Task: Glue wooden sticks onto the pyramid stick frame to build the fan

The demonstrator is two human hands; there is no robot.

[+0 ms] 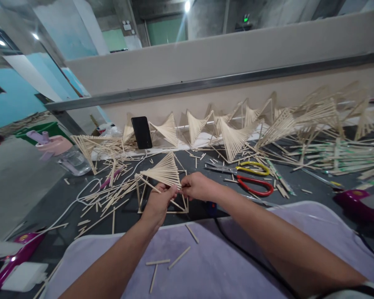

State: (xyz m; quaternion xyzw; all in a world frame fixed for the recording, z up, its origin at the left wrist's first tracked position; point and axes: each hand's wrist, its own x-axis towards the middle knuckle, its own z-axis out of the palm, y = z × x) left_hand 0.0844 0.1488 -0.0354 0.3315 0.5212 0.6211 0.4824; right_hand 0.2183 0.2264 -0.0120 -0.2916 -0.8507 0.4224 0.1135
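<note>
The left hand (158,201) pinches the stick frame (163,171) on the dark table (57,203); the right hand (195,185) bunches at its corner, grip unclear. Farther left: a clear bottle (73,161), contents indistinct; beyond, a green tub (25,133), inside hidden.

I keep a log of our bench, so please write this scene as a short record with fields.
Left hand: holds pale wooden stick frame
Right hand: fingers pinched together at frame's right side
Frame top: slanted sticks in a fan
Tool at right: metal scissors with one red, one yellow handle
Behind: upright black rectangular phone; row of similar stick frames
Front: pale purple cloth, four thin loose wooden sticks on it
</note>
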